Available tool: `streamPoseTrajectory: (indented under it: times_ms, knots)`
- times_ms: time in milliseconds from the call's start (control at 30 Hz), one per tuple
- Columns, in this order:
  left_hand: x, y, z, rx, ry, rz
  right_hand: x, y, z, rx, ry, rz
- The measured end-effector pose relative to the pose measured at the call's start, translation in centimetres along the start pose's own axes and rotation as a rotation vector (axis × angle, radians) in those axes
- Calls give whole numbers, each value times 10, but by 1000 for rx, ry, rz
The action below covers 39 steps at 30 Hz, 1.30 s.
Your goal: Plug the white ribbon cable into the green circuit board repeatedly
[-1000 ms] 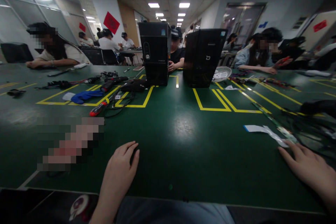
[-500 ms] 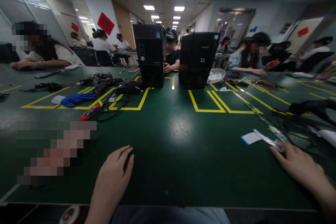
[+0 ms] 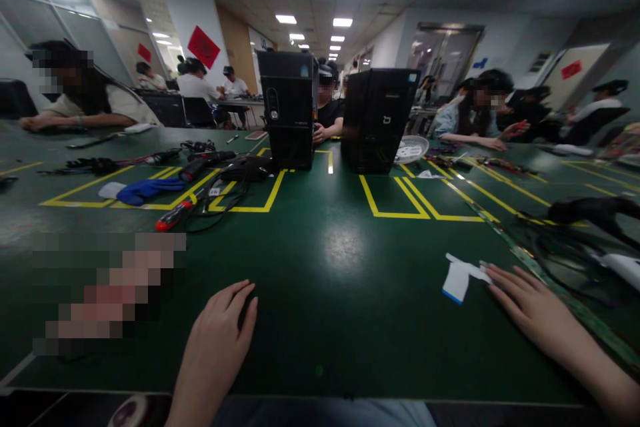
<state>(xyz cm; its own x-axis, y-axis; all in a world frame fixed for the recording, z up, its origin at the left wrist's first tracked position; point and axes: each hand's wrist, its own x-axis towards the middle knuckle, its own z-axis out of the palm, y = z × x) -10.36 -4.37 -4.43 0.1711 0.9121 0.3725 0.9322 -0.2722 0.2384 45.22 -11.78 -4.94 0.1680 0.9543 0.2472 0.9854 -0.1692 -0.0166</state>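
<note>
Your L hand (image 3: 220, 327) is flat on the green counter (image 3: 345, 320), bottom ctr-left of frame, fingers loosely together, thumb spread away. Your R hand (image 3: 533, 307), lower right, is palm-down w/ fingers slightly fanned; its tips touch the near end of the white strip (image 3: 456, 280), but can't tell if they pinch it. That strip lies bent on the counter, right of ctr, blue edge toward you. Long green board (image 3: 525, 257) runs just beside your R hand, w/ black cords (image 3: 545, 260) past it. Screwdriver (image 3: 173, 215) & blue glove (image 3: 150, 191) lie mid-left; two black computers (image 3: 287, 107) stand upper ctr.
</note>
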Motion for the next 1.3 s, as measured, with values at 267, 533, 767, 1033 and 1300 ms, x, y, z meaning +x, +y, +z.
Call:
streamPoseTrajectory:
  times_ms: [267, 533, 767, 1033, 1300]
  knots:
    - [1, 1, -1, -19, 9, 8, 26, -130, -24, 126, -179, -464]
    - [2, 1, -1, -7, -2, -6, 50, -230, -35, 233, -235, -751]
    - [3, 0, 1, -6, 14, -2, 52, -261, -33, 316, -272, -807]
    - [2, 0, 0, 12, 14, -4, 45, -256, -32, 356, -270, -793]
    - [2, 0, 1, -2, 18, -3, 44, -252, -31, 397, -309, -815]
